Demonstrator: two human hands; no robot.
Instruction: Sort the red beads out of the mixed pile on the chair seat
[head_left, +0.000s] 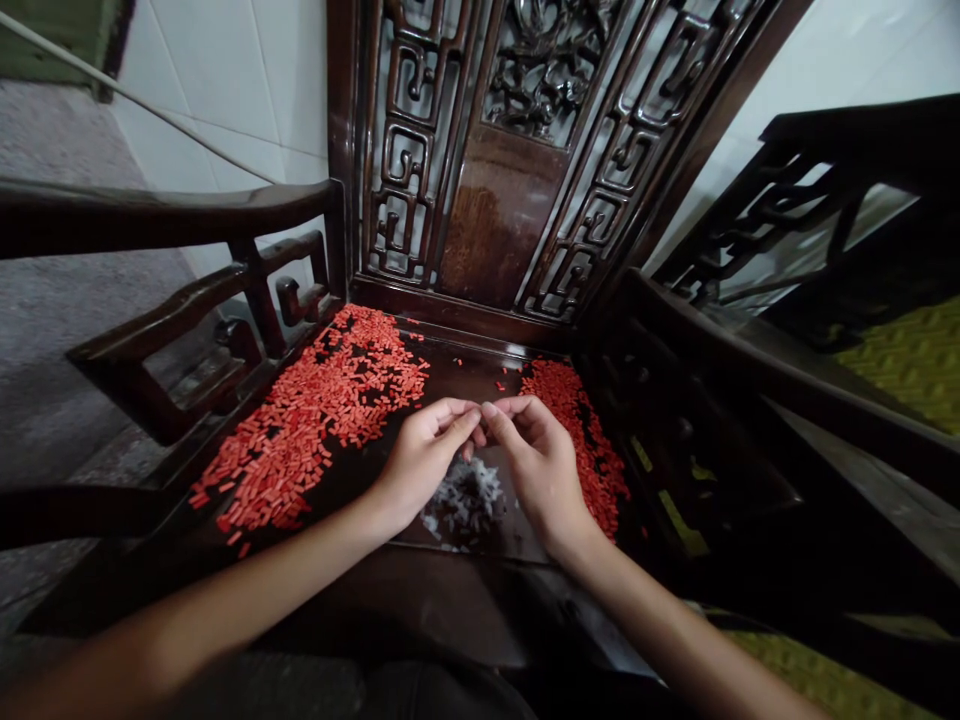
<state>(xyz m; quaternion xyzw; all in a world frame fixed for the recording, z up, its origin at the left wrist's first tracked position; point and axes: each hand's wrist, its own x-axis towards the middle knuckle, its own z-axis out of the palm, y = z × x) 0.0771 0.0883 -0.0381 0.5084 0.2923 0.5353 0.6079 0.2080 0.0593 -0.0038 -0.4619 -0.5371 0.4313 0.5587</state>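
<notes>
My left hand (pixel 424 458) and right hand (pixel 538 470) pinch, fingertips meeting, can't tell if holding anything; grey pile (pixel 465 505) just below, red pieces (pixel 300 425) either side on chair seat (pixel 465 375).

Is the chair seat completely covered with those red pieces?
No, partly: the red pieces lie in two bands, with the dark wooden chair seat showing between them.

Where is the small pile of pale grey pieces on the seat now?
In the head view, the pale grey pile lies on the dark wooden seat, just below the left hand and right hand, between two heaps of red pieces.
</notes>
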